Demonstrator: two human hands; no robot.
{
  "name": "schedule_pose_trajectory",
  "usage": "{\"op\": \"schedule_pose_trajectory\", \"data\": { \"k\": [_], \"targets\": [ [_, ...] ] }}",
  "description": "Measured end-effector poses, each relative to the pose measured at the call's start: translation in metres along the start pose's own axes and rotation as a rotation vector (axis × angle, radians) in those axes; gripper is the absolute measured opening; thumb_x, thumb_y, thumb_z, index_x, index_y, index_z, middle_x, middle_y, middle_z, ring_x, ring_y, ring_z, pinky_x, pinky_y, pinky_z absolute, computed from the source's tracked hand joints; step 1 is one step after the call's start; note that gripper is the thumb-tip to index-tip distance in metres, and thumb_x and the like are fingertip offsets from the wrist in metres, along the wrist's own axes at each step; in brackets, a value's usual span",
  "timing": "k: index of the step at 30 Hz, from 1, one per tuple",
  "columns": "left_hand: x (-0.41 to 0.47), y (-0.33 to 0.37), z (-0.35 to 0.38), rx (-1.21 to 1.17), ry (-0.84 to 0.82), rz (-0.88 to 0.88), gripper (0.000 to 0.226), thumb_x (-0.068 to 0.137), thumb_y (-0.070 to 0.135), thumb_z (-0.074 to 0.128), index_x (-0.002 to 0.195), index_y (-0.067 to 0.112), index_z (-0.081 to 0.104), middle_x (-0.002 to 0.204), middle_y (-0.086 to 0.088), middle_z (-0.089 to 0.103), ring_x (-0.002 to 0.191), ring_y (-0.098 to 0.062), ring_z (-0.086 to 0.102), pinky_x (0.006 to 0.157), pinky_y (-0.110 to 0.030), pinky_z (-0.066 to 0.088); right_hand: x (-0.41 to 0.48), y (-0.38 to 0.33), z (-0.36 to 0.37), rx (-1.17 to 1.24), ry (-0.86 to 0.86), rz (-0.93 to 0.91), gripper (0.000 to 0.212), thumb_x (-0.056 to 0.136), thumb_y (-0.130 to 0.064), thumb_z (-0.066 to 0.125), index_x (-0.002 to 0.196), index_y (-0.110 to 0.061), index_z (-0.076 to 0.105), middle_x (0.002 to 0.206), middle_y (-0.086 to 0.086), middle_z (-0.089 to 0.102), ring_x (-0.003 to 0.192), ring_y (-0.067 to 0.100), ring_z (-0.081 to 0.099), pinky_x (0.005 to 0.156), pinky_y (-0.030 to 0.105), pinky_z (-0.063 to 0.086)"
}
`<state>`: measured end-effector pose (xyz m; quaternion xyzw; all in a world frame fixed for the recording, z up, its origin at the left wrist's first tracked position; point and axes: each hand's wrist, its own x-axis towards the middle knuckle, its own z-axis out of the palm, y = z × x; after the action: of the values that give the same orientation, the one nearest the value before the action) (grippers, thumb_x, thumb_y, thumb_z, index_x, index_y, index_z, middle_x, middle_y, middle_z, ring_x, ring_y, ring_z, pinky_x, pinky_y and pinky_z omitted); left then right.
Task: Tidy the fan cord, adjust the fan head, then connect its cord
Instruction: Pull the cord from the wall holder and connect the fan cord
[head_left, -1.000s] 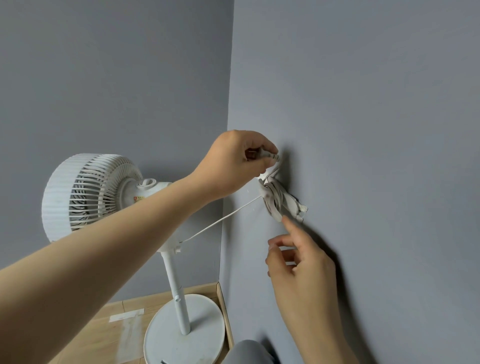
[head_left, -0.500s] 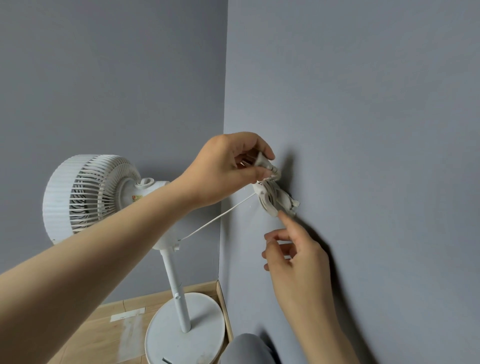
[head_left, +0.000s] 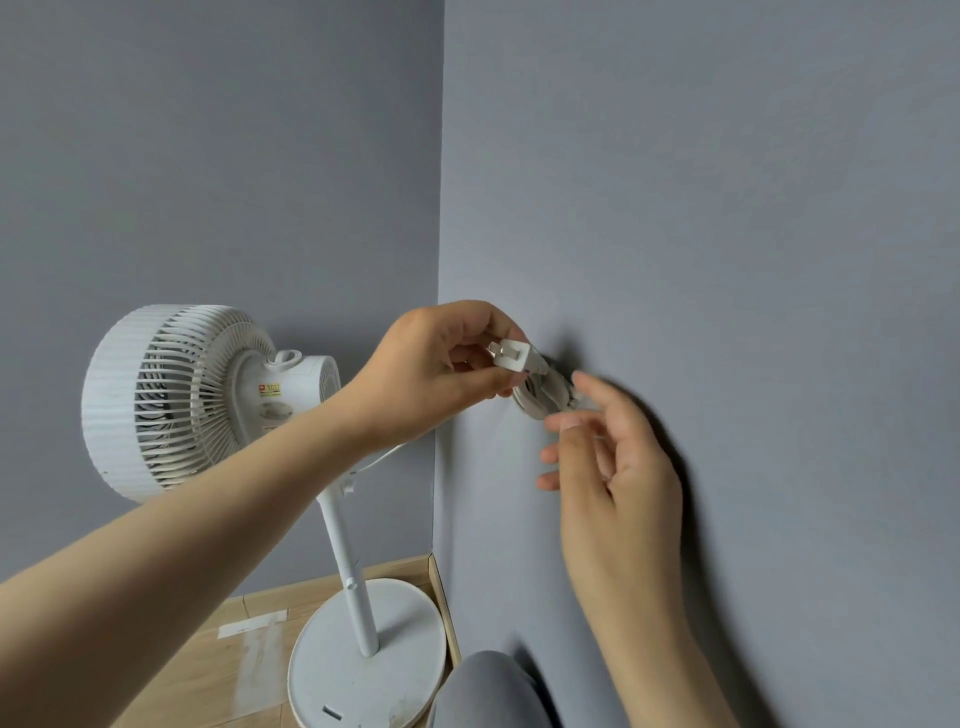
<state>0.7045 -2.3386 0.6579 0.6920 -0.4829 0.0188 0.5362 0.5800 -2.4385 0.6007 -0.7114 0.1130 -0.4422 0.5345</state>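
L hand (head_left: 431, 374) fingers pinch plug (head_left: 511, 357), now tipped free of coiled cord (head_left: 543, 397); R hand (head_left: 618, 467) fingers apart beside it. Prob. unwinding to connect.

On my feed, the left grip (head_left: 436, 374) and right grip (head_left: 613, 467) are bare hands on forearms (head_left: 208, 519) bare to the frame's edge. Below the right grip, I see a knee (head_left: 488, 691) in plain grey cloth.
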Motion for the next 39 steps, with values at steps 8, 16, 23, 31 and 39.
{"op": "schedule_pose_trajectory", "data": {
  "k": [8, 16, 23, 31, 39],
  "targets": [
    [0.006, -0.002, 0.003, -0.022, -0.038, 0.021, 0.017, 0.077, 0.007, 0.077, 0.088, 0.011, 0.065, 0.085, -0.004, 0.074, 0.077, -0.024, 0.072, 0.082, -0.045, 0.056, 0.015, -0.017, 0.002, -0.056, 0.005, -0.108, 0.027, 0.091, -0.017, 0.059, 0.103, -0.041, 0.061, 0.088, -0.012, 0.067, 0.082, 0.012, 0.065, 0.072, 0.036, 0.057],
    [0.01, -0.007, 0.004, -0.064, -0.07, 0.075, 0.012, 0.082, 0.008, 0.072, 0.093, 0.006, 0.075, 0.091, -0.013, 0.076, 0.088, -0.028, 0.073, 0.087, -0.044, 0.056, 0.014, -0.014, 0.001, -0.074, 0.012, -0.113, 0.023, 0.088, -0.015, 0.064, 0.094, -0.037, 0.061, 0.088, -0.01, 0.07, 0.08, 0.012, 0.066, 0.069, 0.024, 0.054],
    [0.01, -0.007, 0.004, -0.029, -0.079, 0.144, 0.014, 0.081, 0.003, 0.072, 0.093, 0.007, 0.076, 0.091, -0.011, 0.074, 0.086, -0.019, 0.071, 0.083, -0.027, 0.056, 0.014, -0.009, 0.006, -0.163, 0.085, -0.15, 0.019, 0.086, -0.011, 0.065, 0.092, -0.028, 0.059, 0.082, -0.011, 0.069, 0.073, 0.007, 0.065, 0.064, 0.02, 0.051],
    [0.011, -0.017, -0.002, -0.028, 0.08, -0.024, 0.008, 0.08, 0.007, 0.074, 0.085, 0.012, 0.077, 0.076, 0.006, 0.073, 0.07, -0.003, 0.066, 0.072, -0.014, 0.052, 0.013, -0.007, 0.008, -0.187, 0.136, -0.18, 0.017, 0.087, -0.01, 0.063, 0.09, -0.026, 0.058, 0.079, -0.012, 0.066, 0.067, 0.011, 0.063, 0.06, 0.018, 0.05],
    [0.01, -0.036, 0.014, 0.002, 0.029, -0.388, 0.028, 0.081, 0.034, 0.074, 0.08, 0.006, 0.075, 0.078, -0.008, 0.075, 0.067, -0.011, 0.067, 0.069, -0.023, 0.058, 0.003, 0.006, 0.013, -0.172, 0.223, -0.182, 0.02, 0.084, -0.01, 0.066, 0.092, -0.025, 0.056, 0.08, -0.011, 0.067, 0.065, 0.008, 0.064, 0.057, 0.012, 0.049]
  ]
}}
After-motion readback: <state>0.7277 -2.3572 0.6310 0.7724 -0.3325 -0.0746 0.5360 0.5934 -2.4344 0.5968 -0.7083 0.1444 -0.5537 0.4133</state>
